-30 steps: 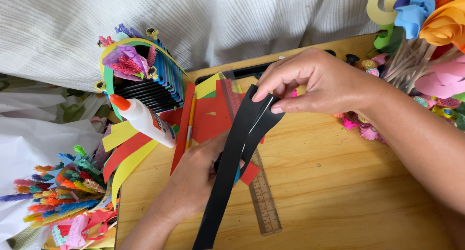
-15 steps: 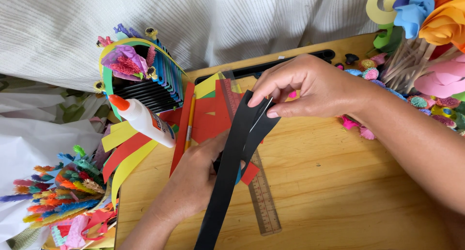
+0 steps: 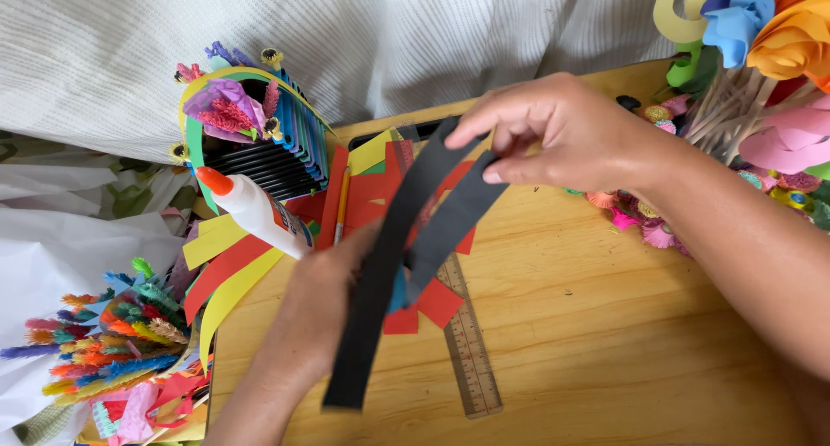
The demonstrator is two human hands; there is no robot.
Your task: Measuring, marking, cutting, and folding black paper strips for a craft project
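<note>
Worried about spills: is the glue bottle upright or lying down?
Lying down: the glue bottle rests tilted on the coloured paper strips, orange cap on.

Board (image 3: 605,342) at centre; ruler (image 3: 471,351) lying on it, near its middle. Glue bottle (image 3: 255,213) at left edge, atop paper strips (image 3: 226,269). Paper flowers (image 3: 761,40) at far right corner. Cloth (image 3: 389,31) behind far edge.
</note>
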